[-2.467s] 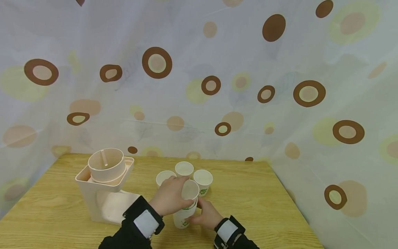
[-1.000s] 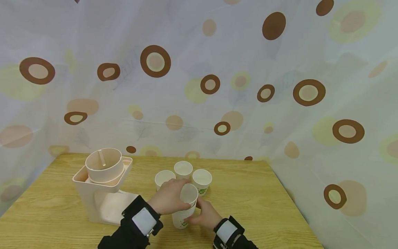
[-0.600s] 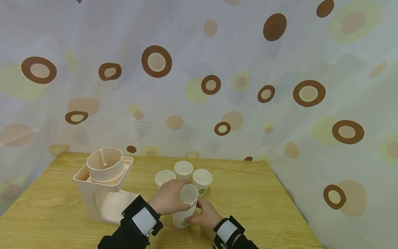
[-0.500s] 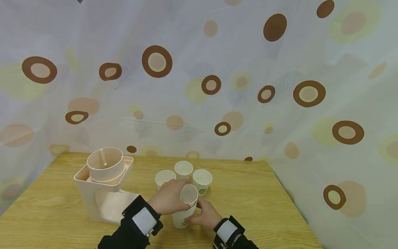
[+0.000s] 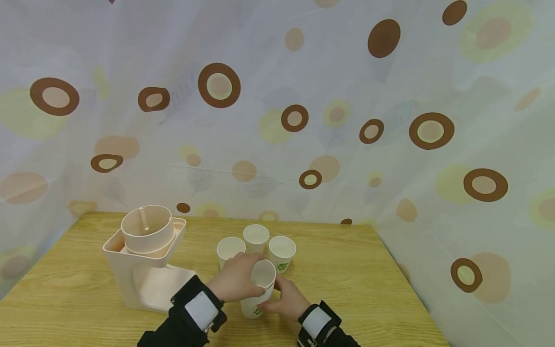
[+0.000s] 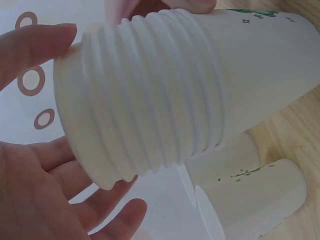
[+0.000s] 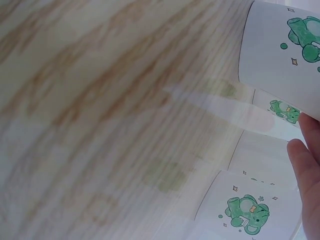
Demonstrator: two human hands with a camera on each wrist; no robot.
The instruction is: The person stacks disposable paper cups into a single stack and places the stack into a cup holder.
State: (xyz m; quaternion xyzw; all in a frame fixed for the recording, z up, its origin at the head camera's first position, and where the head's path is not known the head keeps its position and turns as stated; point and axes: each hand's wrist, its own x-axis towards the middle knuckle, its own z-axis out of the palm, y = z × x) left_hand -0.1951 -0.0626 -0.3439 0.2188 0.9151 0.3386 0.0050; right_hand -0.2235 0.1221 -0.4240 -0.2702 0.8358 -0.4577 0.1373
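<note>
A nested stack of white paper cups [image 5: 250, 305] stands near the front, its several rims closely layered in the left wrist view. My left hand [image 5: 236, 278] grips the upper part, thumb and fingers around the top cup [image 6: 80, 110]. Lower on the stack, my right hand [image 5: 288, 299] holds the side with thumb and fingers. Just behind the stack stand three upright single paper cups: a left one [image 5: 230, 248], a back one [image 5: 256, 235] and a right one [image 5: 282, 248]. A green bear print shows on a cup [image 7: 245, 215] in the right wrist view.
A cream plastic stand [image 5: 123, 274] with a round open cylinder [image 5: 147, 229] on top sits left of the cups, its flat base reaching toward my left wrist. The wooden table [image 5: 347, 279] ends at a patterned cloth backdrop [image 5: 338, 96].
The top cup has sunk a little deeper into the stack, and my left hand has moved slightly down with it. The right hand, standing cups and stand stay put.
</note>
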